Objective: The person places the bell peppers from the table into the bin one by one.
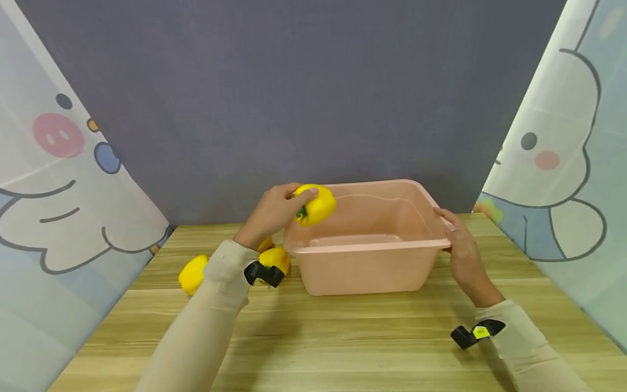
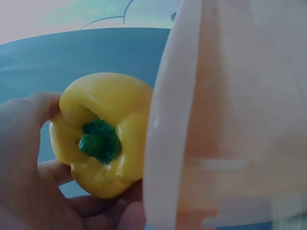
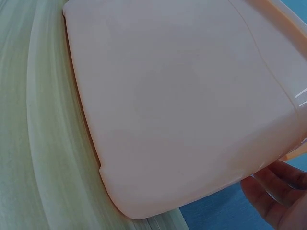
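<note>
In my left hand [image 1: 278, 211] I hold a yellow bell pepper [image 1: 318, 205] at the left rim of a pink plastic basin [image 1: 364, 267]. The left wrist view shows the pepper's green stem [image 2: 98, 141] facing the camera, with fingers curled round its side and underside. My right hand [image 1: 462, 253] grips the basin's right rim, thumb on top and fingers beneath. From the right wrist view, those fingers [image 3: 273, 187] appear under the rim by the outer wall [image 3: 177, 105]. The visible part of the basin's inside holds nothing.
More yellow bell peppers lie on the wooden table [image 1: 352, 337]: one pepper [image 1: 192, 274] left of my left forearm, another pepper [image 1: 276, 259] beside the basin, and one partly hidden behind my wrist. A grey panel [image 1: 313, 98] rises behind, with cartoon-printed sheets [image 1: 63, 163] on both sides.
</note>
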The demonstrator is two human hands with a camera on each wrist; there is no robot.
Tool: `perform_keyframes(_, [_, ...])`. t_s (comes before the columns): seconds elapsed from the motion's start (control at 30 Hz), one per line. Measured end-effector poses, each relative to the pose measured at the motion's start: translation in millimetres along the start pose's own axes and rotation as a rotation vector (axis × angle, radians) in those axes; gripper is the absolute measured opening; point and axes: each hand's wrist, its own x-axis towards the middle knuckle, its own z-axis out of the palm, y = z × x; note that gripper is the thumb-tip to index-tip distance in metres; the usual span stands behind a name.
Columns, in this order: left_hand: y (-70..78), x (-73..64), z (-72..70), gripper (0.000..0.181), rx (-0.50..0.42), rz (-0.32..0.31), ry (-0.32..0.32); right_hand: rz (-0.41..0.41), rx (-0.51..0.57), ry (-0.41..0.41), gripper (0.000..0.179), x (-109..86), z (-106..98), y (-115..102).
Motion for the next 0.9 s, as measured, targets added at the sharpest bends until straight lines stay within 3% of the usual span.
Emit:
perform_keyframes(0.3, [8.2,9.2,-5.4,0.045,-0.013,0.027,-0.089,0.024,0.0,-0.003,0.049,-0.9,0,0])
perform_keyframes(0.53, [12.2,20.9,2.4,0.046,0.087,0.067,-0.143,0.02,-0.005,-0.002,0.049,-0.9,-1,0])
perform_keyframes(0.73, [17.6,22.8,5.2,0.046,0.103,0.073,-0.19,0.015,0.004,-0.003,0.049,-1.0,0,0])
perform_keyframes(0.9, [22.9,25.8,2.8,0.046,0.149,0.138,-0.25,0.012,0.027,0.008,0.049,-1.3,2,1])
